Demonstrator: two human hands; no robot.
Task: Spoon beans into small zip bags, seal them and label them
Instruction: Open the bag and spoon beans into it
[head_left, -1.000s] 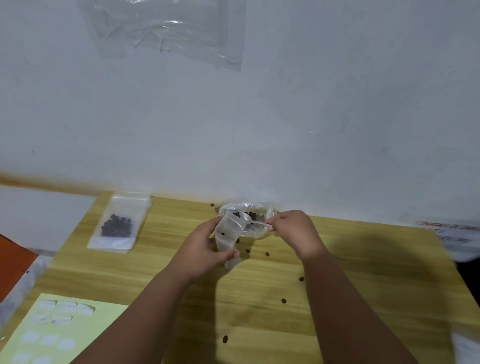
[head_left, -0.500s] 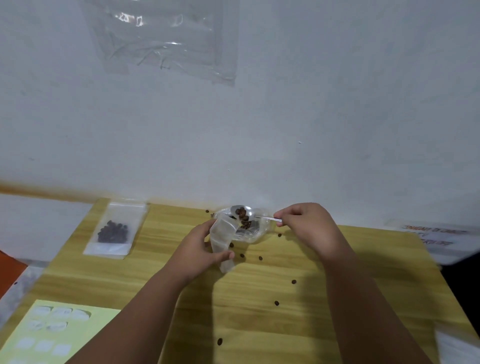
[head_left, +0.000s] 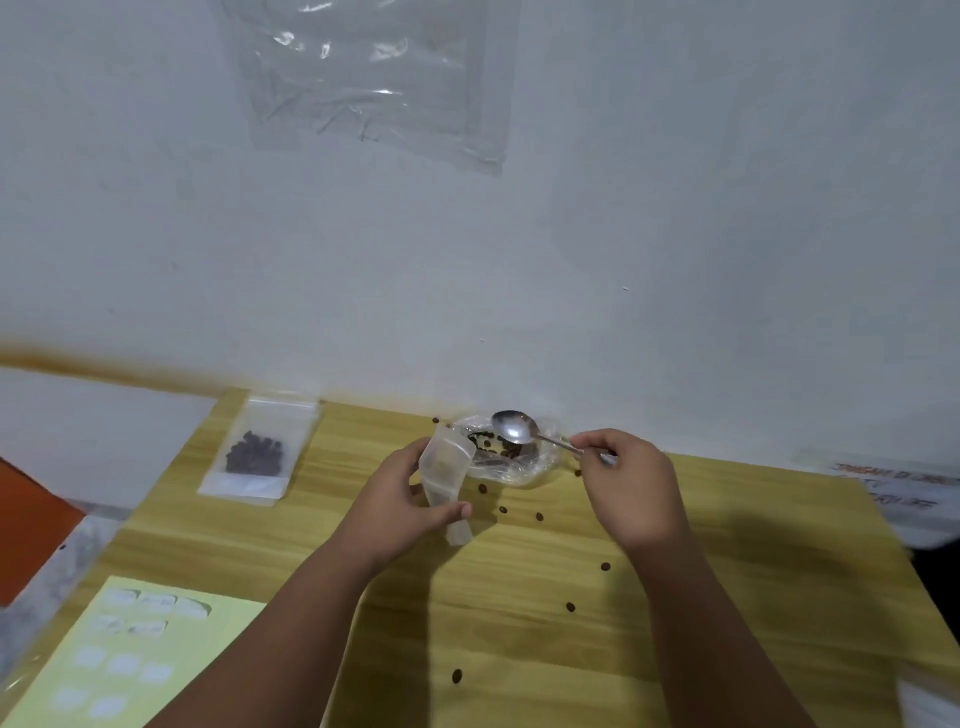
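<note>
My left hand (head_left: 402, 506) grips a small clear zip bag (head_left: 448, 467), its mouth held open and facing up. My right hand (head_left: 631, 488) pinches the handle of a metal spoon (head_left: 514, 427). The spoon's bowl looks bare and hovers over a clear plastic bag of dark beans (head_left: 511, 457) by the wall. A filled, sealed zip bag (head_left: 257, 452) of beans lies flat at the table's back left. A yellow sheet with white labels (head_left: 124, 660) lies at the front left.
Several loose beans (head_left: 605, 566) are scattered over the wooden table (head_left: 753, 597). White paper with red writing (head_left: 893, 483) lies at the right edge. A clear plastic sheet (head_left: 369, 78) is stuck to the wall above. An orange object (head_left: 31, 525) sits off the table's left side.
The spoon carried beans half a second ago; now its bowl looks bare and is lifted above the bean bag. My left hand keeps holding the small bag open.
</note>
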